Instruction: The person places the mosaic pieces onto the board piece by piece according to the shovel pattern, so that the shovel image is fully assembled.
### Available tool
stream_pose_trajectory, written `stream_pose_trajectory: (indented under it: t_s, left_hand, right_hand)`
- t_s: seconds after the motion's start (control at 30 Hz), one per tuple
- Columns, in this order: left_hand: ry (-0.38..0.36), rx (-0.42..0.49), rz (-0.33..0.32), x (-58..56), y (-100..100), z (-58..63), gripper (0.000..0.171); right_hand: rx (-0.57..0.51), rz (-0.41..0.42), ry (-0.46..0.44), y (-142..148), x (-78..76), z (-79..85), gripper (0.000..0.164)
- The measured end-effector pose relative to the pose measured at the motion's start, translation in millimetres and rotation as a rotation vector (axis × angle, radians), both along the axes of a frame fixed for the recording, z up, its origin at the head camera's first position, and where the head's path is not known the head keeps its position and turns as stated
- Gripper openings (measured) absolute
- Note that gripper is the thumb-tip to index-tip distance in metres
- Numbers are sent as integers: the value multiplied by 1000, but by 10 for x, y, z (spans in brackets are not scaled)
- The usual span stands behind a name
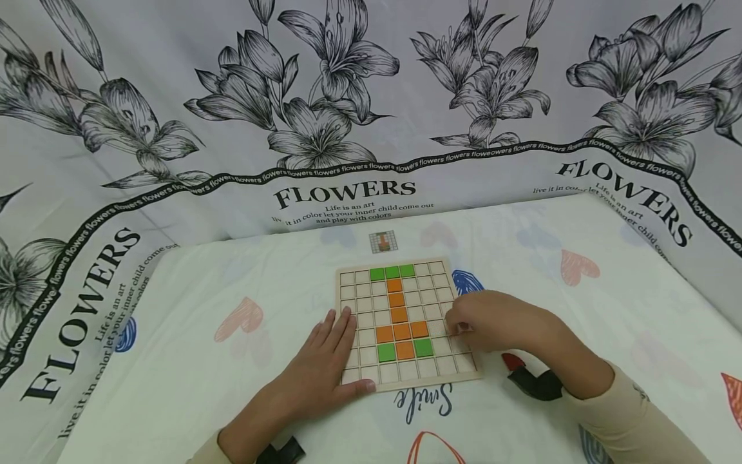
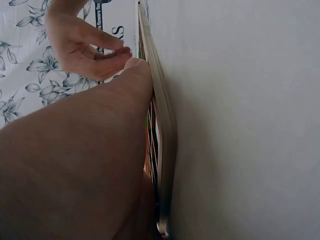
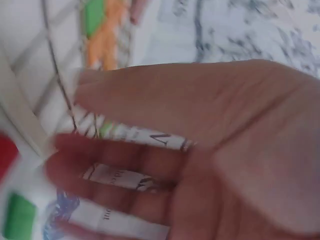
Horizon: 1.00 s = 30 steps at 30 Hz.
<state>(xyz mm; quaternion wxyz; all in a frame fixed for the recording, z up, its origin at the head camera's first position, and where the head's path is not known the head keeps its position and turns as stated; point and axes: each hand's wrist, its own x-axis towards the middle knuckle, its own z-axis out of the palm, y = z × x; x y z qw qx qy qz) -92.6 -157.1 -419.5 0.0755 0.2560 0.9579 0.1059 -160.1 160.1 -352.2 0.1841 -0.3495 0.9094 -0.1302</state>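
A square wooden grid board (image 1: 436, 367) lies on the table, with green tiles (image 1: 392, 272) in its top row. Orange tiles (image 1: 399, 315) run down its middle, with a green one on either side near the bottom. My left hand (image 1: 324, 361) rests along the board's left edge, fingers straight and thumb on the near edge. Over the right edge is my right hand (image 1: 493, 319), its fingers loosely bent. The right wrist view shows a gap between thumb and fingers, with nothing visible held there. A blurred green piece (image 3: 19, 217) and a red piece (image 3: 6, 155) lie beside the board.
A small printed card (image 1: 383, 241) with a grid picture lies beyond the board. The table cover (image 1: 278, 270) has printed hearts and lettering. Behind it hangs a flower-printed curtain (image 1: 232, 148). A black wrist device (image 1: 536, 385) shows beneath the right wrist.
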Motion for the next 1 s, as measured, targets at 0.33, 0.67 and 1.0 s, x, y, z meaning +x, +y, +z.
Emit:
stream_pose_trajectory:
  t_s: [0.33,0.67,1.0]
  left_hand:
    - [-3,1,1,2,-3,2,107]
    - [4,5,-2,2,5,13,107]
    - [-11,-5,7,7,5,19,107]
  right_hand:
    - [206,-219,-79,151,43,-15,25]
    - [197,-147,23,93,57,-85,25]
    - [119,-94,19,103,39,-60,25]
